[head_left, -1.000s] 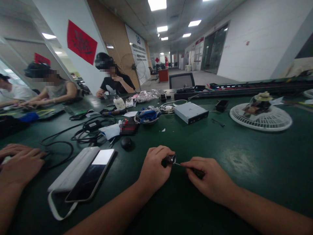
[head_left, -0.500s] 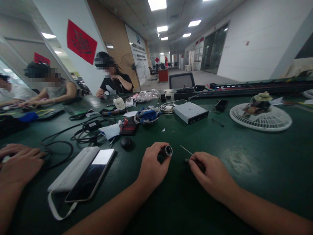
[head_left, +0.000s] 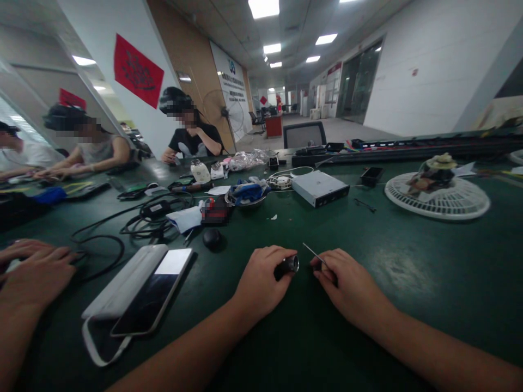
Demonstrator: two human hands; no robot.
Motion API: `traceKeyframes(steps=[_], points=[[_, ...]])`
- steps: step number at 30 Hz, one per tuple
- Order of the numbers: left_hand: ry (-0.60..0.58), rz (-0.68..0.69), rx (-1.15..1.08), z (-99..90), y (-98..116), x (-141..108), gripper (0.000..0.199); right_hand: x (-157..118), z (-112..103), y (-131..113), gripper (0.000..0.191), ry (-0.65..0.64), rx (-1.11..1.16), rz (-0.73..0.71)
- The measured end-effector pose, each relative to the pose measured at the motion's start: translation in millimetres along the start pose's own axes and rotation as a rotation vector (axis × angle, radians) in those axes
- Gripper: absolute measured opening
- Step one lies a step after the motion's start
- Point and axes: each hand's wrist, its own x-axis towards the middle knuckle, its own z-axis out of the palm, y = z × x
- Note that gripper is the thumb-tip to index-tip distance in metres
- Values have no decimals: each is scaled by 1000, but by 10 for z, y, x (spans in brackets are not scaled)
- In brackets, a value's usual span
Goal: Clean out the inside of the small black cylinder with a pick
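My left hand (head_left: 263,279) is closed round a dark cylinder (head_left: 290,264), whose open metal-rimmed end faces right. To its right, my right hand (head_left: 347,277) grips a thin metal-shafted tool (head_left: 314,252); the shaft points up and left, and most of the handle is hidden in the fingers. A small gap lies between the cylinder and the right fingers. Both hands are low over the dark green table (head_left: 327,337). A black mouse (head_left: 212,238) lies beyond my left hand.
A phone (head_left: 153,296) and a white power bank (head_left: 126,280) lie at left, near another person's hand (head_left: 38,272). Farther back are cables (head_left: 155,209), a bowl with blue cloth (head_left: 246,192), a silver drive (head_left: 320,188) and a white fan grille (head_left: 437,196).
My left hand has moved right and slightly down with the cylinder, which now sits closer to my right hand. The right fingers have shifted slightly round the tool.
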Motion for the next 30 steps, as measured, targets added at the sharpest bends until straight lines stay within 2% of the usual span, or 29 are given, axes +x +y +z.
traceKeyframes(steps=[4,8,15,21,25,30], points=[[-14,19,-2,-6,2,-1,38,-5,-23,-30,39,10,174,27],[-90,133,-33,-23,31,-3,36,-44,-38,-60,43,41,353,-47],[-172,278,-40,-45,52,-5,40,-95,-55,-102,41,69,268,-96],[-171,356,-30,-40,34,-7,35,-74,-38,-113,45,95,318,-49],[-126,414,3,-40,32,-10,33,-37,-18,-73,44,13,312,29],[-108,478,33,-47,29,-26,36,-15,-29,-47,35,-139,441,79]])
